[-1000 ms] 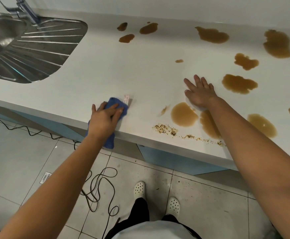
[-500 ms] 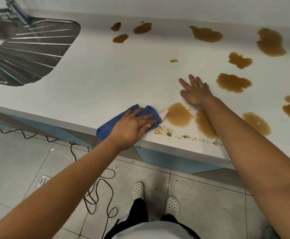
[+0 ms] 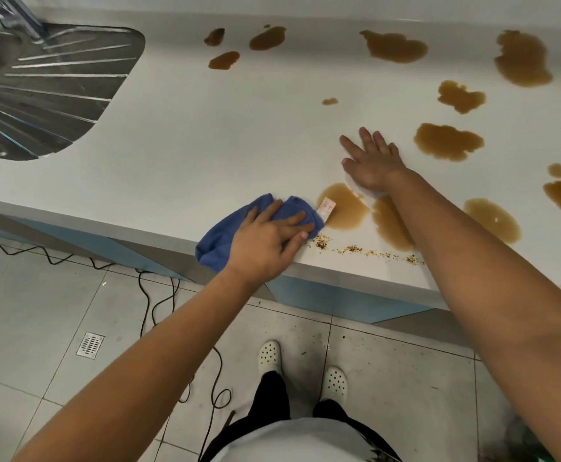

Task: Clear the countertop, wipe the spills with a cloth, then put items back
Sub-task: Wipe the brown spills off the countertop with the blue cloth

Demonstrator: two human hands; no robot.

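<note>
White countertop (image 3: 206,155), spill-spotted: left hand (image 3: 266,238) pressing flat on soft, limp blue cloth (image 3: 226,235); right hand (image 3: 372,165) resting spread beyond, holding nothing.

One head-worn camera looks steeply down and forward. It sits close above the countertop (image 3: 179,135) edge. The floor (image 3: 39,328) shows below.
</note>
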